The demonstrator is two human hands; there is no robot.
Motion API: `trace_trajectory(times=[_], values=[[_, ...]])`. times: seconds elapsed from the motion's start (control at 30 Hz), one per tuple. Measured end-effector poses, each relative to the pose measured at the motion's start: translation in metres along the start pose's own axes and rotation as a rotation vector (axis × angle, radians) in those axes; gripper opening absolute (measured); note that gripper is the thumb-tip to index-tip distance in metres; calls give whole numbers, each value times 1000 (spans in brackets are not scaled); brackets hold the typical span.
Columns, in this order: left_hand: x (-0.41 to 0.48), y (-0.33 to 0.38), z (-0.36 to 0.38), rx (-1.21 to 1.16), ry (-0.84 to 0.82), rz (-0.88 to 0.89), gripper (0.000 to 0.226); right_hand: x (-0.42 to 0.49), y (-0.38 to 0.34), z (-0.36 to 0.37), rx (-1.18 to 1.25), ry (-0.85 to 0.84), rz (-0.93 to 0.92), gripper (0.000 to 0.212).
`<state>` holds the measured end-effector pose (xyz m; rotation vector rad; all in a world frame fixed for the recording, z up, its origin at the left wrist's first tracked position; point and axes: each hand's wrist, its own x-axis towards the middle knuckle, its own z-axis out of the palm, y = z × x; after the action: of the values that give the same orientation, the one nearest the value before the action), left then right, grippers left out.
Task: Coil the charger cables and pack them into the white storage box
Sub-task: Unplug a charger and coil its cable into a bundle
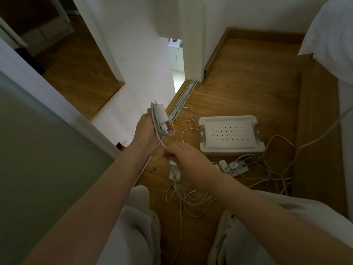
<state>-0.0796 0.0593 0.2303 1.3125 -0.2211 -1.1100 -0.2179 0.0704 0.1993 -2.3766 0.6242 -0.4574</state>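
Observation:
My left hand (146,131) grips a white charger brick (161,117) with its cable wound around it, held up above the floor. A free length of that cable (161,142) runs down to my right hand (183,155), whose fingers pinch it just below. The white storage box (231,134) stands on the wooden floor to the right, closed by a lid with small holes and grey latches. More white cables (191,197) lie tangled on the floor below my right hand. Another charger brick (174,174) is partly hidden behind my right hand.
A white power strip (233,167) with plugs lies in front of the box, with cables looping to the right (275,169). A sliding door track (183,98) crosses the floor. White bedding (332,35) hangs at the right. My knees fill the bottom.

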Motion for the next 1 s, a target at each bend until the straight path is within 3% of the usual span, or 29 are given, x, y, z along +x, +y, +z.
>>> trace_trajectory(times=[0.17,0.27,0.5,0.63,0.73,0.87,1.0], values=[[-10,15,-11,-324,-120,-121,23,-1,23,8,-116,-213,137,23],[-16,19,-11,-156,-188,-83,26,2,34,-2,-40,-199,211,18],[-16,31,-29,121,-415,-117,35,5,45,-30,325,-144,308,33],[-15,31,-40,494,-590,-69,36,9,46,-39,182,-77,336,31],[-11,24,-43,920,-565,58,33,10,48,-44,-37,-30,345,39],[-7,18,-42,1023,-536,131,31,14,45,-45,-210,74,362,35],[-6,10,-43,1230,-490,307,21,18,41,-48,-209,190,424,34]])
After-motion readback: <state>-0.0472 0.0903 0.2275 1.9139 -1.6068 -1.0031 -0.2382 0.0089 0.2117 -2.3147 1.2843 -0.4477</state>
